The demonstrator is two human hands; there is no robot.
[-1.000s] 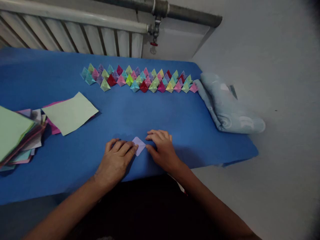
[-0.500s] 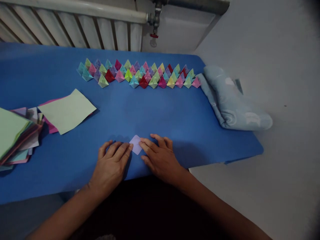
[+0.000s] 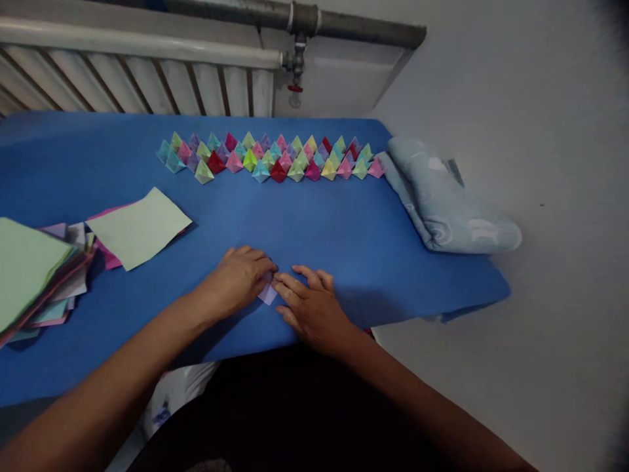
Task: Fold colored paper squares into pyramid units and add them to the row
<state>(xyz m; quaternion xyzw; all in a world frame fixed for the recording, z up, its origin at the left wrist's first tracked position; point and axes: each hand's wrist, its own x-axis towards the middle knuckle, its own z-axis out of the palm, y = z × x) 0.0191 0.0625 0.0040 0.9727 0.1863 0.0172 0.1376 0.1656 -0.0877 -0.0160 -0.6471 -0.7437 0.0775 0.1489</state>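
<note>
A small lavender folded paper (image 3: 268,294) lies near the front edge of the blue table (image 3: 314,223). My left hand (image 3: 244,276) reaches over its upper left part, fingers bent together at the paper and covering its top corner. From the right, my right hand (image 3: 312,305) rests fingertips on the paper's right side, its fingers apart. Whether the left fingertips pinch the paper or only press it is hidden.
Rows of colourful folded paper pieces (image 3: 278,172) stand toward the back. Loose green and pink sheets (image 3: 140,229) and a thick paper stack (image 3: 29,275) lie left. A folded pale blue cloth (image 3: 442,203) sits right; a radiator (image 3: 147,82) is behind.
My left hand has moved up and right, from the paper's left corner to over its top. My right hand stays at the right side. The view has shifted slightly.
</note>
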